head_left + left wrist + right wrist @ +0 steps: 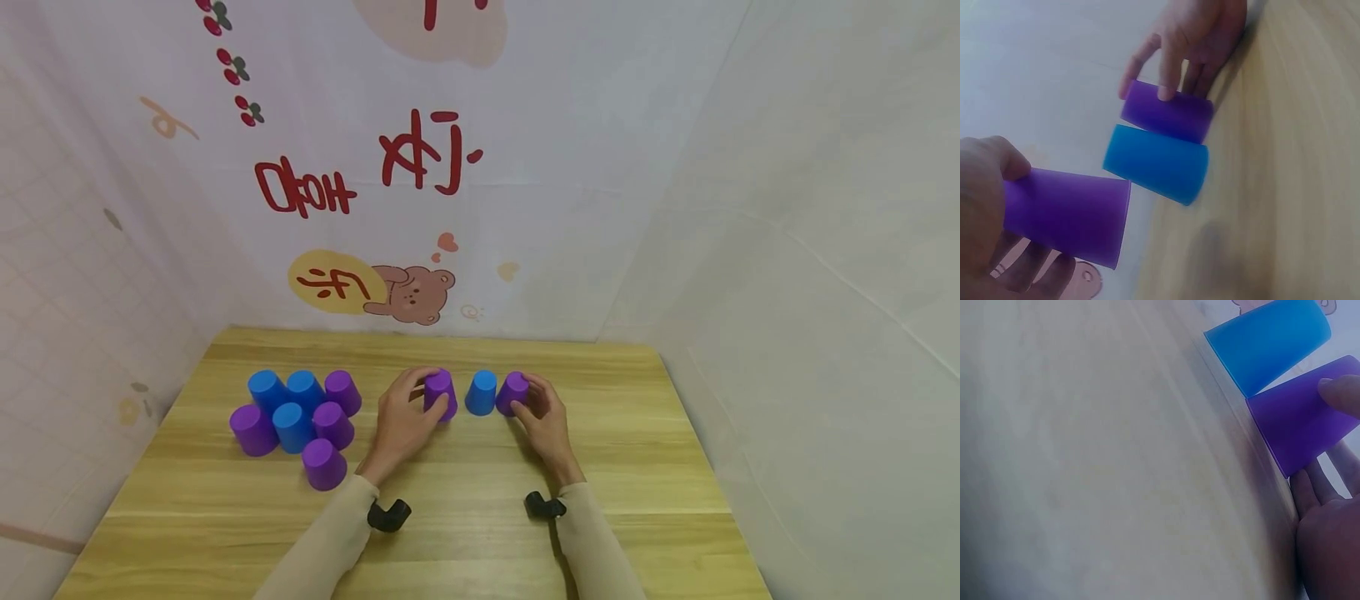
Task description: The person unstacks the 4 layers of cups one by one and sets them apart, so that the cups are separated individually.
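My left hand (402, 423) grips an upside-down purple cup (440, 395), thumb on one side and fingers on the other. In the left wrist view, this purple cup (1066, 215) appears slightly off the table, its wide rim facing down. To its right a blue cup (482, 393) stands upside down on the table, untouched. Right beside the blue cup is another upside-down purple cup (513, 394), which my right hand (549, 427) holds between thumb and fingers. In the right wrist view, that purple cup (1300, 419) rests on the table, its rim meeting the blue cup's rim.
On the left of the wooden table (465, 533) several upside-down cups stand in a cluster, among them a blue cup (293, 428) and a purple cup (325, 465) nearest me. A printed white cloth (555, 250) hangs behind the table, with pale cloth at both sides.
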Demonstrator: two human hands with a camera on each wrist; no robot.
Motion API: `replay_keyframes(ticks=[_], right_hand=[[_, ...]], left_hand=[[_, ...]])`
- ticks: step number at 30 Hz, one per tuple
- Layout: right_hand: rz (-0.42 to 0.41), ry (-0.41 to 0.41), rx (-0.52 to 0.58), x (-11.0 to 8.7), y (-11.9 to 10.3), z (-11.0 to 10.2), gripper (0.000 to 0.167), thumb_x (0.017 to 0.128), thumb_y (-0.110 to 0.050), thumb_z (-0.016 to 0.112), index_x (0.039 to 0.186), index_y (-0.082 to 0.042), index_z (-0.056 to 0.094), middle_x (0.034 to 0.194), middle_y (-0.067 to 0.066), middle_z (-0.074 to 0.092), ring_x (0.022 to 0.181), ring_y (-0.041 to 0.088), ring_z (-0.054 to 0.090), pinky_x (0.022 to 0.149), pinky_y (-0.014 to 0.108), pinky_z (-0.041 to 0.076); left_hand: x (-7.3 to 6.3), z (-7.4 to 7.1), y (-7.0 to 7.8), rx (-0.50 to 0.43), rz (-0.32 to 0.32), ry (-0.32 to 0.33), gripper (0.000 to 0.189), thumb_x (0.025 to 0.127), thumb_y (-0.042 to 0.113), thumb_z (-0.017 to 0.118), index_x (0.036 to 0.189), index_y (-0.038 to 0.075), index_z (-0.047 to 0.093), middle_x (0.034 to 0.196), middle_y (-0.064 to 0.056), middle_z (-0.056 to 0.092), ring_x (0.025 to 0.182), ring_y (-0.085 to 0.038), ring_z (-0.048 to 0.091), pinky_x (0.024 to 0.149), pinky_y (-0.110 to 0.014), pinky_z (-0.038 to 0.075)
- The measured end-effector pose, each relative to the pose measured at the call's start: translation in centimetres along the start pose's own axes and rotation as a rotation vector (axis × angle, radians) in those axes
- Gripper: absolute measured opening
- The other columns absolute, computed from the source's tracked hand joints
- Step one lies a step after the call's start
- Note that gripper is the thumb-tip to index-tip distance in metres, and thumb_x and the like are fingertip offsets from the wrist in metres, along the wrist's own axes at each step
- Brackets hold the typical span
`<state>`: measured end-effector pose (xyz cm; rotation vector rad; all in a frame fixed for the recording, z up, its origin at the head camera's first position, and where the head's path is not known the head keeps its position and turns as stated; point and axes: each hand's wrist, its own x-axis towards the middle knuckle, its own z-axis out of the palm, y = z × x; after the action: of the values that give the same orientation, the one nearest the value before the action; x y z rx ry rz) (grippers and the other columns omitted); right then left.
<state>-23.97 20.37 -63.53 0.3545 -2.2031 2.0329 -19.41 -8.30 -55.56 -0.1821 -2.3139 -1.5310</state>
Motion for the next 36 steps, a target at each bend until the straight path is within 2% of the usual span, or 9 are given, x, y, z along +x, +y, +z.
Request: replay_keyframes(ticks=[7,13,19,24,27,30,36], right_hand=[[0.003,-0.007,-0.007,-0.1,0.2,0.0,0.057,0.104,0.006,0.074,0.158,-0.005,0.057,0.155,0.028,0.067,0.149,0.049,0.062,0.126,0.037,0.056],[0.009,-0.004,-0.006,-0.3,0.2,0.1,0.057,0.105,0.007,0.073,0.157,-0.006,0.057,0.155,0.027,0.067,0.149,0.047,0.063,0.126,0.034,0.055],[0.011,0.01,-0.007,-0.5,0.2,0.3,0.058,0.104,0.007,0.074,0.157,-0.006,0.057,0.154,0.026,0.068,0.148,0.045,0.064,0.128,0.048,0.054],[0.003,0.008,-0.003,-0.5,0.2,0.4,0.059,0.103,0.007,0.075,0.158,-0.005,0.057,0.155,0.027,0.067,0.148,0.043,0.064,0.127,0.039,0.055],[0.003,0.005,0.004,-0.5,0.3,0.4,0.058,0.104,0.007,0.075,0.157,-0.006,0.057,0.155,0.026,0.067,0.149,0.042,0.063,0.126,0.034,0.055],[0.001,0.003,0.005,-0.5,0.4,0.4,0.057,0.104,0.006,0.075,0.157,-0.006,0.057,0.155,0.026,0.067,0.149,0.044,0.063,0.127,0.034,0.054],[0.002,0.004,-0.003,-0.5,0.5,0.3,0.058,0.104,0.005,0.075,0.158,-0.006,0.057,0.155,0.027,0.067,0.149,0.047,0.062,0.126,0.035,0.055]], left_hand=[[-0.8,-1.3,1.4,-0.044,0.052,0.011,0.043,0.094,0.008,0.088,0.135,0.013,0.076,0.135,-0.01,0.079,0.122,-0.03,0.079,0.102,-0.047,0.071],[-1.4,-2.3,2.5,-0.063,0.113,0.035,0.044,0.093,0.007,0.089,0.135,0.015,0.077,0.135,-0.008,0.08,0.12,-0.028,0.079,0.101,-0.047,0.071],[-2.2,-3.4,3.2,-0.072,0.134,0.044,0.046,0.093,0.007,0.089,0.138,0.014,0.077,0.137,-0.006,0.08,0.122,-0.026,0.079,0.102,-0.036,0.07],[-2.8,-4.4,3.6,-0.062,0.144,0.057,0.048,0.094,0.006,0.09,0.139,0.014,0.077,0.14,-0.005,0.079,0.124,-0.026,0.079,0.103,-0.025,0.066],[-3.1,-4.9,3.7,-0.058,0.172,0.074,0.049,0.093,0.005,0.09,0.139,0.016,0.077,0.139,-0.006,0.08,0.123,-0.026,0.079,0.103,-0.02,0.064],[-3.3,-5.4,3.8,-0.059,0.211,0.093,0.051,0.091,0.002,0.09,0.139,0.016,0.078,0.139,-0.008,0.08,0.123,-0.024,0.078,0.103,-0.015,0.063],[-3.9,-6.5,4.2,-0.097,0.236,0.108,0.054,0.089,-0.002,0.09,0.139,0.015,0.078,0.14,-0.01,0.08,0.126,-0.009,0.074,0.104,-0.011,0.061]])
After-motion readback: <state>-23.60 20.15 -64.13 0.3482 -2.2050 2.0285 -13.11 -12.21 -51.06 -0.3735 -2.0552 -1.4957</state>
